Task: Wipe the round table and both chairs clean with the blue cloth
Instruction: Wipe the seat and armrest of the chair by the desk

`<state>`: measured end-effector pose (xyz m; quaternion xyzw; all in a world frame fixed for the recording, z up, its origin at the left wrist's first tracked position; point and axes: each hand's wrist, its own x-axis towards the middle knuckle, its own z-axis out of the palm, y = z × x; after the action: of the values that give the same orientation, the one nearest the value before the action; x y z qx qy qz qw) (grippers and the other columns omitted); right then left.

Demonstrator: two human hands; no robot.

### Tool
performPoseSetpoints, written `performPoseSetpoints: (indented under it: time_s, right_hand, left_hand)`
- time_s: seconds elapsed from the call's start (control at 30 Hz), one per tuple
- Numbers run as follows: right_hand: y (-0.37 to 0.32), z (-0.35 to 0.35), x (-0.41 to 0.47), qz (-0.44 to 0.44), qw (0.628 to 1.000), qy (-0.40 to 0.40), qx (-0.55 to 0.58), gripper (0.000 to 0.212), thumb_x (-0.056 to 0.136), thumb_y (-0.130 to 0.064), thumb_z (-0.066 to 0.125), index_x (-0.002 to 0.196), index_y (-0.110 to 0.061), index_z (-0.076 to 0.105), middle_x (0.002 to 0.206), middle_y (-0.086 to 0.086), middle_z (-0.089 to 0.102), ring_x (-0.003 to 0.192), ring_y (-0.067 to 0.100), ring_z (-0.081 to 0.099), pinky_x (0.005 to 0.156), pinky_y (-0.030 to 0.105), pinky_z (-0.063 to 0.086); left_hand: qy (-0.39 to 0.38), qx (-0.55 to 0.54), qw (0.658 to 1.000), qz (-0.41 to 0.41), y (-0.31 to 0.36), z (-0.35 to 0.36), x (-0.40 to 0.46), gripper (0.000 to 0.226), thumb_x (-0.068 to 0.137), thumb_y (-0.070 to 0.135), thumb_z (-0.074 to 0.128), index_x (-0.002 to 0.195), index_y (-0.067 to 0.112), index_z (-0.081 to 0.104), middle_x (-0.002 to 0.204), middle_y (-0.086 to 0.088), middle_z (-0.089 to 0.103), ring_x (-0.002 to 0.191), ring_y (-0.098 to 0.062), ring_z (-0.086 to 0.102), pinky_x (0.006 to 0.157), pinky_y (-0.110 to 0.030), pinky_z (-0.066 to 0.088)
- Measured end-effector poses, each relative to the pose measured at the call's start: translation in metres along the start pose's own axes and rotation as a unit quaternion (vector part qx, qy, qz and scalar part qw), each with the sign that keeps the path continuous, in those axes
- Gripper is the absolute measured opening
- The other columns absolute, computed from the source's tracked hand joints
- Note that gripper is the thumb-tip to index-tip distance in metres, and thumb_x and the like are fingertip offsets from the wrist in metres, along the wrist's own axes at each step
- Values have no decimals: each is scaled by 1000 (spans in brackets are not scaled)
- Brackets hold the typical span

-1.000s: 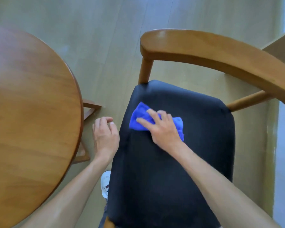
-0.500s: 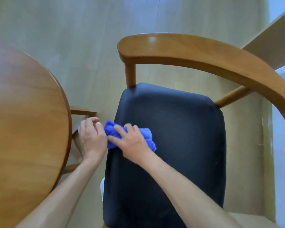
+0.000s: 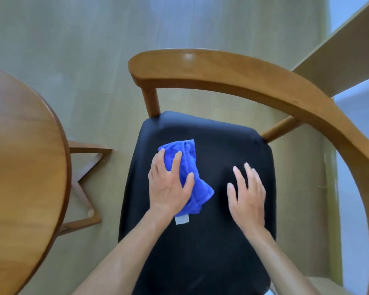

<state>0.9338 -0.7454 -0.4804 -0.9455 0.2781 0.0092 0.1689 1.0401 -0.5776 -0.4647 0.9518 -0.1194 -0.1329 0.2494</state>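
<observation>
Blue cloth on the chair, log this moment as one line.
left hand presses blue cloth | cloth on black chair seat | right hand open, empty | round table left

Blue cloth (image 3: 188, 167) pressed flat on black chair seat (image 3: 222, 241).
Left hand (image 3: 168, 188) is laid open over the cloth; right hand (image 3: 246, 196) is spread just beside it. Round counter (image 3: 24, 167) seen at left.

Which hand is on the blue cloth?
The left hand presses flat on the blue cloth. The right hand holds nothing, spread over the bare black seat.
</observation>
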Motion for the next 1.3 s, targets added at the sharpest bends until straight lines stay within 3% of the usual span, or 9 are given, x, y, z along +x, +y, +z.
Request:
performPoseSetpoints:
  time_s: [0.1,0.2,0.4,0.6,0.73,0.9,1.0,1.2,1.3]
  right_hand:
    - [26,13,-6,-27,997,-14,-71,47,95,-30,38,135,-11,55,148,16,40,138,36,36,108,56,32]
    - [40,28,-10,-36,995,-15,-89,51,95,-32,37,139,-11,49,151,16,36,141,35,30,112,56,28]
    - [42,50,-12,-41,994,5,-104,55,95,-33,35,147,-14,33,157,15,25,146,34,19,116,56,17]
    - [47,54,-12,-33,996,28,-78,55,100,-34,25,132,2,51,148,19,40,143,34,26,115,55,20]
    - [48,54,-10,-37,997,29,-69,56,92,-34,36,142,-9,37,154,14,31,145,31,22,117,53,16]
    - [45,53,-8,-37,997,21,-71,58,89,-36,40,143,-14,39,155,10,28,145,30,21,117,52,15]
    - [45,52,-8,-32,996,18,-77,58,90,-36,39,143,-14,39,156,11,28,145,31,21,117,53,15]
    - [45,53,-7,-30,998,9,-58,58,90,-37,41,144,-16,37,156,10,29,145,30,20,118,51,12]
    - [45,45,-8,-17,999,-12,-26,56,89,-35,42,141,-15,45,153,11,35,144,29,24,116,50,14]
  left_hand:
    - [-3,17,998,-61,21,26,-1,78,78,47,67,145,19,38,156,-21,12,138,-41,25,105,-50,32]
    - [32,23,997,-72,27,38,3,73,74,38,71,140,21,45,154,-20,17,120,-42,38,96,-51,40]
    - [59,-48,997,33,39,50,29,55,67,2,73,120,9,63,144,-23,38,100,-43,44,86,-45,44]
    - [-11,56,979,195,134,93,61,52,69,15,70,121,19,63,143,-19,45,90,-38,53,73,-40,47]
    - [-40,89,969,225,113,74,88,54,65,8,66,117,20,66,133,-19,54,76,-34,52,62,-40,47]
    - [4,92,989,117,7,4,126,48,72,4,65,119,10,64,137,-21,46,96,-44,51,84,-51,47]
    - [46,106,988,99,-37,-19,126,50,73,3,66,122,13,61,138,-14,44,97,-43,49,82,-51,48]
    - [121,26,991,-48,8,22,120,42,80,10,58,121,19,57,142,-4,38,104,-37,44,91,-38,38]
    - [89,-1,996,-15,57,48,97,42,77,9,61,119,13,60,142,-11,40,93,-37,46,85,-37,36]
